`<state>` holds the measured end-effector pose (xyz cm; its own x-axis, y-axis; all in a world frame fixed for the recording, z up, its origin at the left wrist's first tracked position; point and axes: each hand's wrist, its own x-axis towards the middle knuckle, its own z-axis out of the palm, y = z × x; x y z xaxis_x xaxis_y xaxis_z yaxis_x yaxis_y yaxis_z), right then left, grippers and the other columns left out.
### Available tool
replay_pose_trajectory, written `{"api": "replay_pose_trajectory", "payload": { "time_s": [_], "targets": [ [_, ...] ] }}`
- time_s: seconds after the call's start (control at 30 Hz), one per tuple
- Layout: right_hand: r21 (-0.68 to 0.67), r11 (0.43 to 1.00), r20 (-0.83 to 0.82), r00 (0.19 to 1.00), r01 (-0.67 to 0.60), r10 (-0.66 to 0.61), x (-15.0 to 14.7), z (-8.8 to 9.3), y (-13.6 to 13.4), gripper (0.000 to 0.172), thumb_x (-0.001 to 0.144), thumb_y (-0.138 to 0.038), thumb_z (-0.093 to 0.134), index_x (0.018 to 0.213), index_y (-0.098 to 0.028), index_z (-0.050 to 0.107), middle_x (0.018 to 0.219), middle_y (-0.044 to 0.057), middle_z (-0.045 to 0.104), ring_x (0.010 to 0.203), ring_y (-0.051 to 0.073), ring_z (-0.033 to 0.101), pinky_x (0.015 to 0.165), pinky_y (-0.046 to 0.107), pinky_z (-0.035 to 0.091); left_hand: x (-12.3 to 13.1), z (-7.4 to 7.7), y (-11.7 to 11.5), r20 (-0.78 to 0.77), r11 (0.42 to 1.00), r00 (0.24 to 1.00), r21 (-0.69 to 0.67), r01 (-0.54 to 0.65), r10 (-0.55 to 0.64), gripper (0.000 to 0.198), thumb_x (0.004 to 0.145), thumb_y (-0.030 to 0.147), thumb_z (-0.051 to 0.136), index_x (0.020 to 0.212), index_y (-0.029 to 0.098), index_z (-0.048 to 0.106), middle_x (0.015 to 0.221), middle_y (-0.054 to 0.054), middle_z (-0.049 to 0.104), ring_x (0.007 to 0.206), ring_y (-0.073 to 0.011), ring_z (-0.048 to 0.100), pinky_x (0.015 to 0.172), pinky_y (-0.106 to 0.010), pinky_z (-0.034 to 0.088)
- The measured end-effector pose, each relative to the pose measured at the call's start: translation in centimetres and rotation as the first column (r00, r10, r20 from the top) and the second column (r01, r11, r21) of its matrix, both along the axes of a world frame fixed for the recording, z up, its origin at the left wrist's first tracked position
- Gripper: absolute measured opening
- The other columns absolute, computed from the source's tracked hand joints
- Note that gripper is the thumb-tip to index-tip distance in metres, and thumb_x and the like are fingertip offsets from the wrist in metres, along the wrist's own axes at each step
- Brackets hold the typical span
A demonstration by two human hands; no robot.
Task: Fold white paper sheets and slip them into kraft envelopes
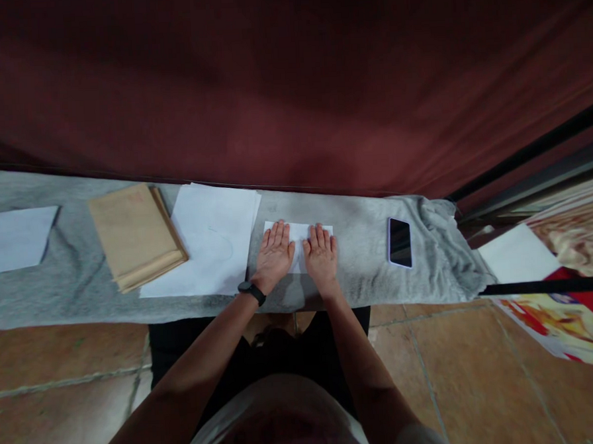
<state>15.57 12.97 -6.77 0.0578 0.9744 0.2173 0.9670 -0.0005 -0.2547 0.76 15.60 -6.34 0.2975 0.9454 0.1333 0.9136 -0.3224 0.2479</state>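
Note:
My left hand [274,253] and my right hand [321,255] lie flat side by side, palms down, on a small folded white sheet of paper [298,232] on a grey cloth [358,265] that covers a long surface. All fingers are stretched out and pressed on the paper. A black band sits on my left wrist. Most of the paper is hidden under my hands.
Left of my hands lies a stack of white sheets [212,236], then a pile of brown envelopes [135,234], then another white sheet [14,238]. A phone [399,242] lies face up to the right. A dark red curtain [289,83] hangs behind. The floor is tiled.

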Motion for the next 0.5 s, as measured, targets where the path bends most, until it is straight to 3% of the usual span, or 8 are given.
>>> {"api": "replay_pose_trajectory", "payload": {
  "time_s": [0.27,0.5],
  "targets": [
    [0.055,0.998,0.016,1.0,0.018,-0.019,1.5,0.0,-1.4,0.056,0.112,-0.036,0.029,0.159,-0.008,0.04,0.164,0.022,0.041,0.151,0.033,0.039,0.122,0.056,0.028,-1.4,-0.8,-1.7,0.032,0.997,0.999,0.076,-0.02,0.018,0.064,0.106,0.035,0.029,0.161,0.003,0.031,0.168,-0.02,0.031,0.16,-0.0283,0.023,0.131,-0.049,0.021],
    [0.028,0.998,0.032,0.998,0.048,-0.049,2.3,0.2,-2.7,0.055,0.111,-0.033,0.03,0.159,-0.008,0.04,0.164,0.021,0.041,0.151,0.033,0.038,0.123,0.056,0.027,-2.2,-0.2,-3.9,0.049,0.998,0.999,0.054,-0.01,0.007,0.064,0.106,0.035,0.031,0.16,0.001,0.032,0.169,-0.021,0.029,0.159,-0.03,0.025,0.13,-0.051,0.024]
  ]
}}
